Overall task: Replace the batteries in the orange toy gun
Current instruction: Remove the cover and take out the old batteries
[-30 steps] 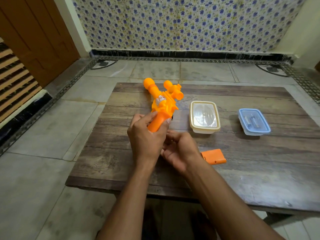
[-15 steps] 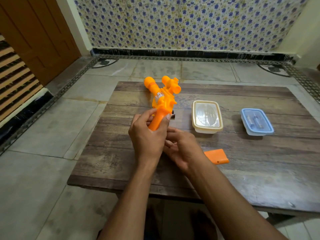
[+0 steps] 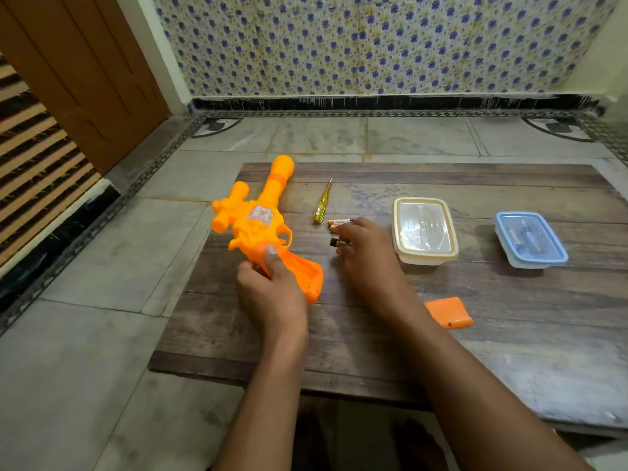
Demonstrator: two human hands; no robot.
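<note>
The orange toy gun [image 3: 253, 226] lies tilted at the left edge of the wooden table [image 3: 509, 351], barrel pointing away. My left hand [image 3: 272, 294] grips its handle, whose battery compartment [image 3: 304, 270] is uncovered and faces up. My right hand [image 3: 368, 256] is palm down just right of the gun. Its fingers close on a dark battery [image 3: 334, 242], and a fingertip touches a second battery [image 3: 339, 222] lying on the table. The orange compartment cover [image 3: 448, 312] lies loose near my right forearm.
A yellow screwdriver [image 3: 321, 206] lies beyond the batteries. A cream-lidded clear box [image 3: 424, 229] stands right of my right hand, and a blue-lidded box [image 3: 530, 239] with small items inside stands further right. Tiled floor surrounds the low table.
The gun has swung from upright over the middle down to the table's left edge. My right hand left the handle's base and moved forward to the batteries, which now show beside the screwdriver.
</note>
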